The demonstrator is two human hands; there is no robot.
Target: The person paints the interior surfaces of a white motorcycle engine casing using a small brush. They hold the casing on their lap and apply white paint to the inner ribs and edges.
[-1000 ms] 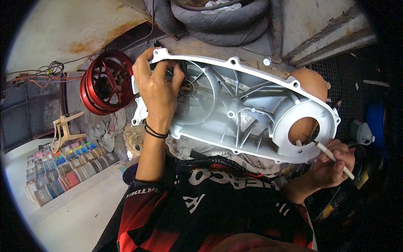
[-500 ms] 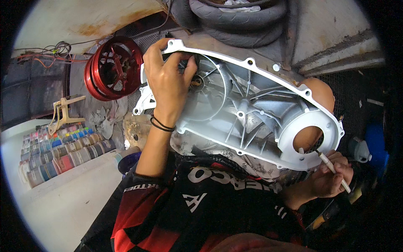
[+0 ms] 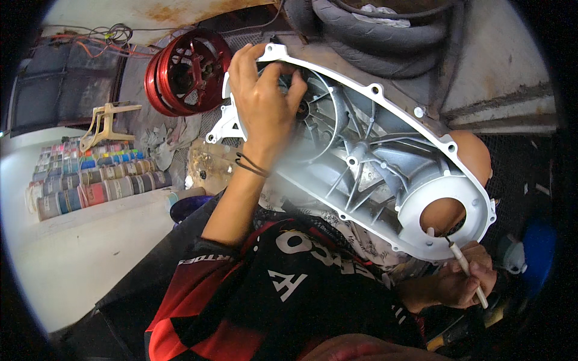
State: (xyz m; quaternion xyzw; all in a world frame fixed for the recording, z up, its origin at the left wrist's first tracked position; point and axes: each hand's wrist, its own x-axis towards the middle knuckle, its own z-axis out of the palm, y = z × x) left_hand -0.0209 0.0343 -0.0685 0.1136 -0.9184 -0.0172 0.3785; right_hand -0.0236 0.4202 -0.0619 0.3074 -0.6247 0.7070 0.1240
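clasping casing (image 3: pixel 361 147), left grip (image 3: pixel 265 99) curled

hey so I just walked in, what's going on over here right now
A person has a pale metal casing in front of their body. Their left hand grips its upper left rim, while their right hand holds a white pen-like tool, its dark tip close to the round opening's lower edge; whether they touch is unclear. Beyond the casing are a red wheel and black tires.
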